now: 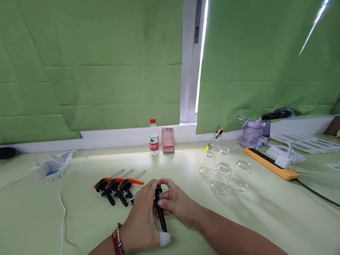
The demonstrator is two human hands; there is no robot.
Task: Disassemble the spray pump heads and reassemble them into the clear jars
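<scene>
A black rod-shaped tool (161, 213) with an orange tip at its upper end is held between both hands above the table (97, 233). My left hand (143, 220) has its fingers on the tool's top end, and its thumb, wrapped in white, lies near the bottom end. My right hand (173, 204) pinches the tool's upper part from the right. Left of the hands lie several similar black tools (114, 189) with metal shafts and orange parts. A thin pale stick tip shows by my left fingers; the rest of it is hidden.
Several clear glass jars (223, 175) stand right of centre, one behind holding small tools. A water bottle (154, 140) and a blurred box (168, 141) stand at the back. An orange power strip (269, 164) and purple jug (251, 135) are at right; a white cable (61, 198) runs left.
</scene>
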